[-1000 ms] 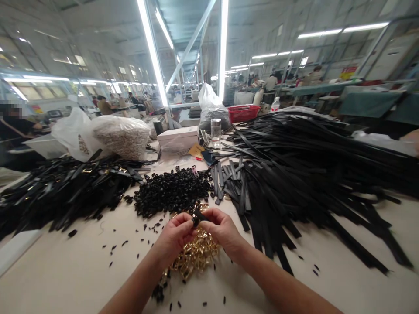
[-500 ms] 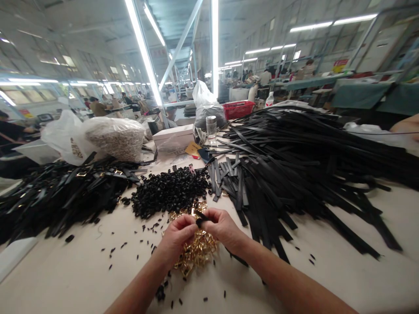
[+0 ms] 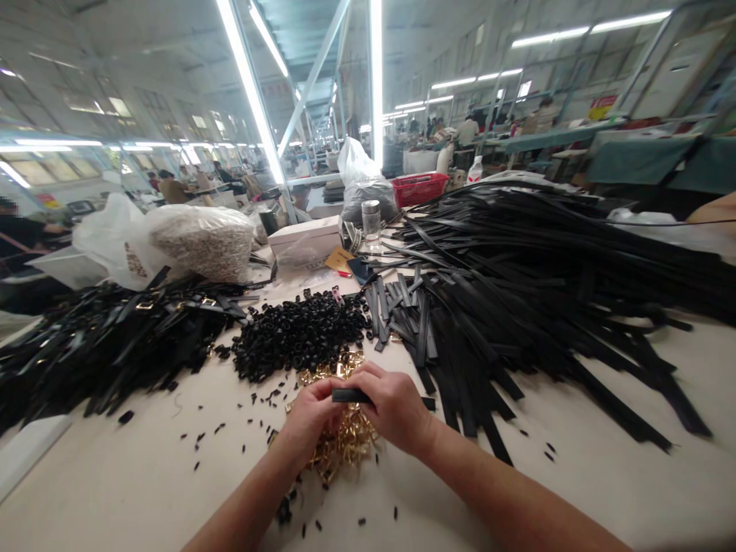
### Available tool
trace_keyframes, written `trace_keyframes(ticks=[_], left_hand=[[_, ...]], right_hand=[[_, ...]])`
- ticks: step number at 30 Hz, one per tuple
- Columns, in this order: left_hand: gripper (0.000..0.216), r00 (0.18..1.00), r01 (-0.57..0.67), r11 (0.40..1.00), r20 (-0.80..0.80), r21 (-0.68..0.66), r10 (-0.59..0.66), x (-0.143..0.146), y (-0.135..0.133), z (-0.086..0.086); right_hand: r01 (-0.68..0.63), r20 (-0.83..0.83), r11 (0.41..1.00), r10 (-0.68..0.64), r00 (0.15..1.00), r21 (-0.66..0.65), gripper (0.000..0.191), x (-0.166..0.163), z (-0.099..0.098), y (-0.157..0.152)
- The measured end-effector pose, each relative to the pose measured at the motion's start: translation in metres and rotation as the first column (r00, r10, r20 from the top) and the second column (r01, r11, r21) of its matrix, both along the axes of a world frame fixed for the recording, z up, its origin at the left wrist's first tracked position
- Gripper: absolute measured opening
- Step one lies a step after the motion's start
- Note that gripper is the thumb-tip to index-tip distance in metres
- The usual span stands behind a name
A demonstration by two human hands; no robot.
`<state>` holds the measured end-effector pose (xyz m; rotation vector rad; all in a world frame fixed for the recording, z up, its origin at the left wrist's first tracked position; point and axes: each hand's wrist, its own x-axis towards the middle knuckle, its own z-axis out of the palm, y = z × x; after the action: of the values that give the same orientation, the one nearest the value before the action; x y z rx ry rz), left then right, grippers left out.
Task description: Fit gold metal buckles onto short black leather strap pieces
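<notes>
A short black strap [image 3: 349,395] lies across both hands, above a heap of gold buckles [image 3: 345,445]. My left hand [image 3: 307,418] is closed at the strap's left end, with its fingertips partly hidden. My right hand [image 3: 399,406] is closed over the strap's middle, and the other end shows to the right beyond the knuckles. Just behind the hands lies a pile of small black loops [image 3: 299,333]. Whether a buckle or loop is on the strap cannot be made out.
Long black straps [image 3: 517,268] cover the table's right side. At left is a heap of straps with gold buckles [image 3: 115,337]. Farther back stand a filled plastic bag [image 3: 201,241], a white box [image 3: 304,236], a glass jar [image 3: 371,218] and a red basket [image 3: 419,189].
My right hand has turned over the strap, which now lies level and shows more of its length. My left hand has stayed nearly in place.
</notes>
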<state>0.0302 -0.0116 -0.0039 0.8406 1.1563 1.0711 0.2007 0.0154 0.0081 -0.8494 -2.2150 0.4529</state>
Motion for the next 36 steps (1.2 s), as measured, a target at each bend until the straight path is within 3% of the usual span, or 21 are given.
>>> trace_keyframes(ticks=[4, 8, 12, 16, 21, 24, 27, 36], left_hand=[[0.029, 0.988, -0.121, 0.992, 0.101, 0.02, 0.118, -0.002, 0.0, 0.007], [0.033, 0.954, -0.21, 0.978, 0.218, -0.005, 0.206, -0.003, 0.0, 0.014], [0.033, 0.953, -0.167, 0.985, 0.247, -0.045, 0.173, -0.003, -0.002, 0.016], [0.035, 0.955, -0.139, 0.988, 0.255, -0.069, 0.152, -0.002, -0.002, 0.015], [0.037, 0.958, -0.151, 0.986, 0.234, -0.072, 0.164, -0.003, 0.0, 0.013], [0.037, 0.964, -0.153, 0.986, 0.209, -0.073, 0.165, -0.004, 0.001, 0.012], [0.038, 0.963, -0.144, 0.986, 0.218, -0.088, 0.16, -0.006, 0.001, 0.01], [0.034, 0.956, -0.121, 0.989, 0.257, -0.08, 0.138, -0.009, -0.001, 0.007]], right_hand=[[0.001, -0.046, 0.996, -0.005, 0.999, -0.092, 0.012, 0.007, 0.01, 0.004], [0.118, 0.092, 0.984, -0.107, 0.99, -0.134, 0.032, 0.013, 0.016, 0.007], [0.106, 0.102, 0.993, -0.1, 0.99, -0.052, 0.042, 0.011, 0.009, 0.008], [0.114, 0.003, 0.991, -0.114, 0.993, -0.071, 0.04, 0.007, 0.001, 0.009], [0.152, 0.037, 0.988, -0.151, 0.988, -0.037, 0.038, 0.005, -0.001, 0.008], [0.087, -0.006, 0.996, -0.087, 0.996, -0.011, 0.027, 0.004, 0.0, 0.005], [0.028, -0.038, 0.998, -0.026, 0.999, 0.06, 0.027, 0.004, 0.001, 0.003], [-0.006, -0.074, 0.995, 0.013, 0.997, 0.098, 0.023, 0.004, 0.002, 0.003]])
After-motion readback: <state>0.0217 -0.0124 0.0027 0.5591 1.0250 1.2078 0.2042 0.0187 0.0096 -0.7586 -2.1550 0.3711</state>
